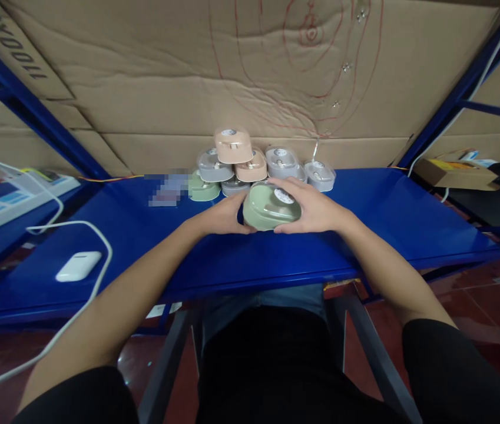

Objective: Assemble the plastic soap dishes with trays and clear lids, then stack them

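Note:
A green oval box with a clear lid [261, 206] and a round white sticker is held up over the blue shelf, tilted slightly. Around its right end my right hand [318, 206] is closed, with the thumb below and fingers on top. My left hand [227, 213] is curled against the box's left end; its fingertips are partly hidden behind it. Just beyond stand several similar lidded boxes, stacked: a peach box [233, 147] on top, grey boxes [214, 165] and another peach box [252, 166] beneath, and a green box [204, 187] at the lower left.
On the blue shelf [143, 241] a white earphone case [79, 266] lies at left beside a white cable [107, 253]. A power strip [20, 206] sits further left. Cardboard [152, 106] forms the back wall. An open cardboard box [455, 175] stands at right.

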A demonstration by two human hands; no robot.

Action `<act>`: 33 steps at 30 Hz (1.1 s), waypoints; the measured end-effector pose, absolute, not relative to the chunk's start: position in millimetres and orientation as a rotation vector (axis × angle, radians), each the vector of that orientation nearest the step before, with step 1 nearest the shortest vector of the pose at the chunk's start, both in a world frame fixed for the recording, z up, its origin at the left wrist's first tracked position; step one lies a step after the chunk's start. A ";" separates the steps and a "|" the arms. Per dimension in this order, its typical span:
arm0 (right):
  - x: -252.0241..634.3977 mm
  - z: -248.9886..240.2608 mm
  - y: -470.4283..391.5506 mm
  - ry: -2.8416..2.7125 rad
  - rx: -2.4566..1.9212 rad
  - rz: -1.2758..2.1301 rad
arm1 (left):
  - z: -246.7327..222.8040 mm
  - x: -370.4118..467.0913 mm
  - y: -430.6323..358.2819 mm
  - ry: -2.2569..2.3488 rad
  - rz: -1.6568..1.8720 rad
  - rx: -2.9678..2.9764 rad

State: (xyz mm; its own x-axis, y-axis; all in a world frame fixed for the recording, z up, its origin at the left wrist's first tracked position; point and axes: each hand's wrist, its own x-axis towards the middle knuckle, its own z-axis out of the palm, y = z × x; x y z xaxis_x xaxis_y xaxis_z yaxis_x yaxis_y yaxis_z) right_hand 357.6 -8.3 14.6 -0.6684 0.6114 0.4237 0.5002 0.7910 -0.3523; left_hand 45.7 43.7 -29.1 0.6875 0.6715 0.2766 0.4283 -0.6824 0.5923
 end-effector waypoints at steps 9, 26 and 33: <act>365.7 -2.7 15.0 -2.548 -1.004 0.286 | -29.9 61.6 27.5 0.898 0.588 2.382; 349.4 -7.3 25.1 -2.623 -0.916 0.307 | -35.6 61.6 32.4 0.889 0.744 2.330; 342.5 -15.3 30.1 -2.565 -0.966 0.247 | -36.5 62.6 36.2 0.800 0.813 2.235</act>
State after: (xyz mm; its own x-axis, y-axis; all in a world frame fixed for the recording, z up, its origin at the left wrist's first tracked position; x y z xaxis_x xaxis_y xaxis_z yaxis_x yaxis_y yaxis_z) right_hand 342.5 30.1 -15.3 -0.6875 0.6642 0.2936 0.5960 0.7471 -0.2944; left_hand 62.6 36.2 -36.5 0.6268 0.7045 0.3329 0.3211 -0.6228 0.7134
